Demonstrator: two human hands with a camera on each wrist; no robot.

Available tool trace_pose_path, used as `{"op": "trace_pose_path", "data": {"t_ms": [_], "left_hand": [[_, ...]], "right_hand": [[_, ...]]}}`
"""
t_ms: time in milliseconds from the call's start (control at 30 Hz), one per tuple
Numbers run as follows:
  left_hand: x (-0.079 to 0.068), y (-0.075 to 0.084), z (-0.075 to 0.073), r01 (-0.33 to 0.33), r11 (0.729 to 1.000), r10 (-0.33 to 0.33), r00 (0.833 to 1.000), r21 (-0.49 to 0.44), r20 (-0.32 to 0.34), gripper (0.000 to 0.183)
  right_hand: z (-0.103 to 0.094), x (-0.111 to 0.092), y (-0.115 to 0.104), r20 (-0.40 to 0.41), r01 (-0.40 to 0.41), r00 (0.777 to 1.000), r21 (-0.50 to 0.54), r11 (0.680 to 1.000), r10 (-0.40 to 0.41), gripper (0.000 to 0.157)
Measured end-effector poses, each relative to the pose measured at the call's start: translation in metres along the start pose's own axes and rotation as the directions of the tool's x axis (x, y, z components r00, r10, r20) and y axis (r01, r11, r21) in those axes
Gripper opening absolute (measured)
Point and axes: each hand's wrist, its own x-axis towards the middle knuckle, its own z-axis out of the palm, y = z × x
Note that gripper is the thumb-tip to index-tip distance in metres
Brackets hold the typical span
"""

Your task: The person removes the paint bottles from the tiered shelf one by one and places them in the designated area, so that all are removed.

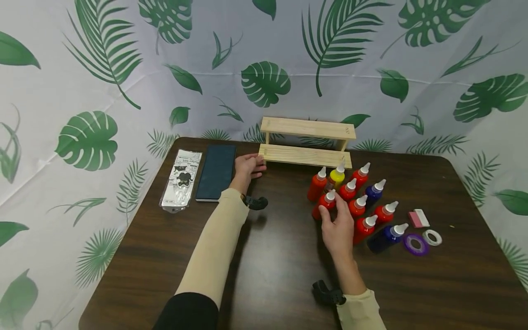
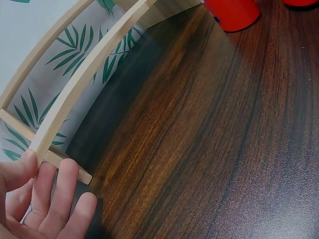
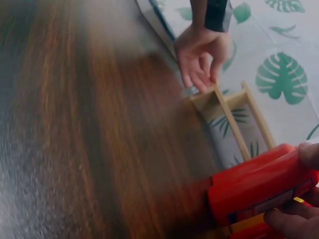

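Note:
A two-tier wooden rack (image 1: 305, 155) stands at the back of the table, against the leaf-printed cloth. At its left end my left hand (image 1: 246, 167) pinches the lower shelf (image 2: 62, 107) between thumb and fingers. My right hand (image 1: 339, 228) holds a red squeeze bottle (image 1: 323, 203) with a white nozzle cap, thumb on one side and fingers on the other. In the right wrist view this red bottle (image 3: 259, 189) overlaps another red one behind it. Around it stand several more red bottles, a yellow bottle (image 1: 337, 177) and two dark blue bottles (image 1: 383, 238).
To the left lie a packaged ruler set (image 1: 181, 178) and a dark blue notebook (image 1: 216, 172). On the right are a pink-and-white eraser (image 1: 419, 218), a purple tape roll (image 1: 415, 244) and a white tape roll (image 1: 432, 238). The brown table (image 1: 280, 275) has rounded back corners.

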Motion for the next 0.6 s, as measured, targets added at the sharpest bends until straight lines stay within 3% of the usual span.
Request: {"op": "trace_pose_path", "data": {"t_ms": [200,600], "left_hand": [[0.0017,-0.0006,0.0012,0.007,1.000,-0.007,1.000,0.005,0.003,0.029],[0.0013,-0.0038,0.0091,-0.033,0.999,0.032,0.997,-0.005,-0.065,0.026]], "right_hand": [[-0.0009,0.0038,0.0046,0.011,0.003,1.000,-0.020,1.000,-0.003,0.051],[-0.0034,0.0072,0.0068,0.103,-0.041,0.993,-0.076,0.996,0.049,0.055]]}}
